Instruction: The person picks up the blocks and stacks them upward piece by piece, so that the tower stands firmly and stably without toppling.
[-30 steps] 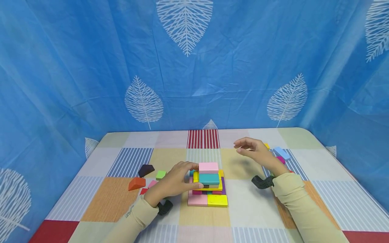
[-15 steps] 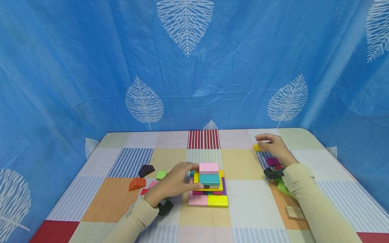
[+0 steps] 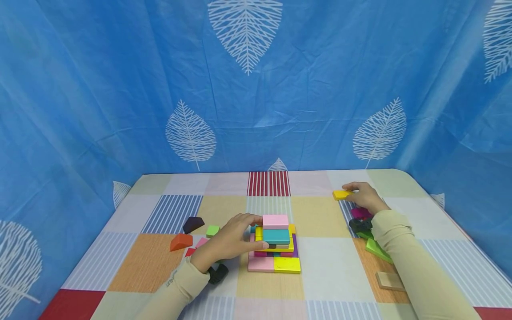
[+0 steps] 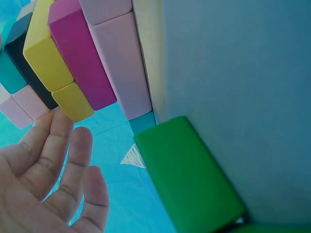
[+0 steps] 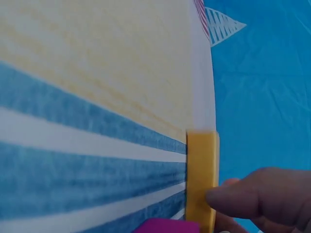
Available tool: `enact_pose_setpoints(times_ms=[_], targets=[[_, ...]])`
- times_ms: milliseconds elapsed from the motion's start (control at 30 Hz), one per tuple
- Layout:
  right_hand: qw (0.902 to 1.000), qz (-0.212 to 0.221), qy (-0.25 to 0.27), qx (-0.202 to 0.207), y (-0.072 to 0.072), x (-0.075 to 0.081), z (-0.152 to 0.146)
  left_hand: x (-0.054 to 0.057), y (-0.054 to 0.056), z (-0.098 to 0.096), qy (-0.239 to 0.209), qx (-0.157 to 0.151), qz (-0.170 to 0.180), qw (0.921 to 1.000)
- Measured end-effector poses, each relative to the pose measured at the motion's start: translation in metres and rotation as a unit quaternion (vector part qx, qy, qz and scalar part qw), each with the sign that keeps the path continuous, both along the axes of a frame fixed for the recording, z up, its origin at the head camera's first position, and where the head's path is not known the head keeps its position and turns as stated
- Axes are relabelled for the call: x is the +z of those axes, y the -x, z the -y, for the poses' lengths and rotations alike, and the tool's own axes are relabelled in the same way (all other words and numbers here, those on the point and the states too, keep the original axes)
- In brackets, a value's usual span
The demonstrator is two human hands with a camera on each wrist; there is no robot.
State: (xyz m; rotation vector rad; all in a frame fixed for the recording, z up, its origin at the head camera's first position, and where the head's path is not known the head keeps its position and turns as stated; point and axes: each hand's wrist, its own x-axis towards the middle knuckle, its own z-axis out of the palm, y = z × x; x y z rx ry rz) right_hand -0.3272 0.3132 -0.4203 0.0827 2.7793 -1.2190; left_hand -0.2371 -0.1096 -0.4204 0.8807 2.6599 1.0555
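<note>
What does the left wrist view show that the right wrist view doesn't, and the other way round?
Only the left wrist view: the left hand with its fingers by the block stack, plus a green block.

Only the right wrist view: the right hand pinching a yellow rectangular block, the edge of a magenta block below, and the striped tablecloth.

Both: the blue curtain, with part of its white leaf print.
</note>
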Motion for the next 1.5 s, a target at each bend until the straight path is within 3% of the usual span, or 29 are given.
enact_pose_setpoints(times_ms=[267, 600, 900, 1033, 1167, 1367, 1500], targets=[[0.9972, 0.001, -0.061, 0.042, -0.005, 0.010, 0.011, 0.000, 0.001, -0.001, 0.003, 0.004, 0.001, 1.0000], [0.9920, 0.003, -0.080, 0.097, -0.014, 0.007, 0.028, 0.001, -0.001, -0.001, 0.004, 0.006, 0.005, 1.0000], [0.9879, -0.097, -0.023, 0.119, -0.039, 0.009, 0.051, 0.001, 0.000, 0.000, 0.002, 0.005, 0.007, 1.0000], [0.9780, -0.169, 0.026, 0.120, -0.053, 0.010, 0.062, 0.001, -0.001, 0.000, 0.003, 0.007, 0.006, 1.0000], [0.9665, -0.210, 0.081, 0.123, -0.068, 0.011, 0.071, 0.002, -0.002, 0.000, 0.003, 0.007, 0.006, 1.0000], [0.9353, -0.278, 0.138, 0.171, -0.087, 0.009, 0.082, 0.002, -0.002, 0.000, 0.003, 0.006, 0.009, 0.9999], [0.9200, -0.313, 0.130, 0.197, -0.096, 0.007, 0.090, 0.001, 0.000, 0.000, 0.001, 0.003, 0.007, 1.0000]])
